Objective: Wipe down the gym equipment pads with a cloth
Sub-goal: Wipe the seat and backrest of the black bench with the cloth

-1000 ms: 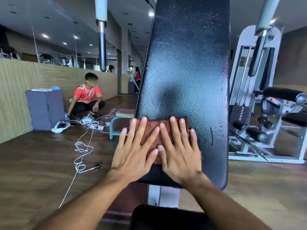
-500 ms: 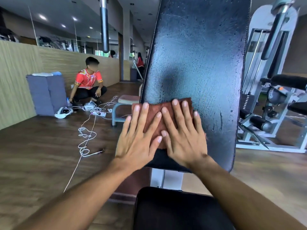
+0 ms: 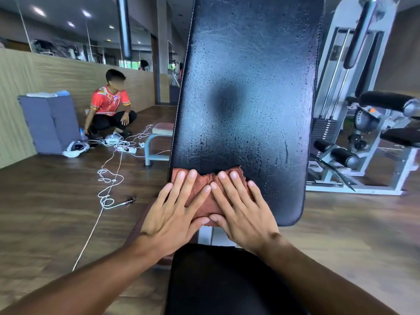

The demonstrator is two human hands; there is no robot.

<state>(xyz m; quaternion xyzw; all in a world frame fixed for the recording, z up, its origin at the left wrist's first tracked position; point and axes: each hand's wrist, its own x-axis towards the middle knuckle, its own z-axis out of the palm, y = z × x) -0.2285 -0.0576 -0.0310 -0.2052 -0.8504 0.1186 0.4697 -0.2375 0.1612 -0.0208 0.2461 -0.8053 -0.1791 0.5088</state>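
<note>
A: You're pressing both hands flat on the cloth (image 3: 202,196) right now, at the near left corner of the back pad (image 3: 247,92).

B: Yes, your left hand (image 3: 172,217) is lying with straight, spread fingers, so that grip is released, just pushing the cloth against the pad.

A: Your right hand (image 3: 243,214) is doing the same, fingers straight, thumbs nearly touching at the cloth's near edge.

B: The pad is glistening with droplets above the cloth. The seat pad (image 3: 218,278) is sitting just below your wrists.

A: Far left, a person in a red shirt (image 3: 109,105) is crouching beside white cables (image 3: 109,178) on the wooden floor (image 3: 45,212).
</note>
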